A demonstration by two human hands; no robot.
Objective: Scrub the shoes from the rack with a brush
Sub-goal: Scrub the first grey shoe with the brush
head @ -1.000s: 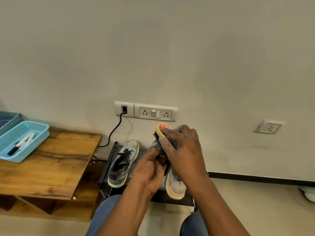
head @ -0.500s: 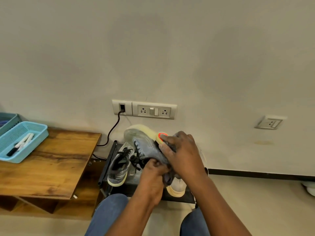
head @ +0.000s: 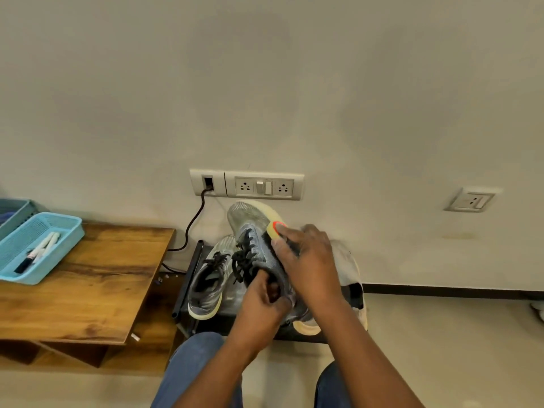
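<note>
Shoe [head: 259,245] is lifting higher off the rack [head: 188,278] now; I'm gripping its collar with my left hand [head: 259,301], right hand [head: 306,260] clutching the brush [head: 275,229], keeping strokes short.

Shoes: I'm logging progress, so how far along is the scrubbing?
Done: none visibly finished. In hand: the left hand holds a grey shoe up; the right hand presses the brush against it. Left: its pair sits on the rack.

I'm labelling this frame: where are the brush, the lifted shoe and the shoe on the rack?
brush [head: 274,228]: head view, its yellow and orange end.
lifted shoe [head: 250,217]: head view, grey toe.
shoe on the rack [head: 206,290]: head view, its opening.
</note>
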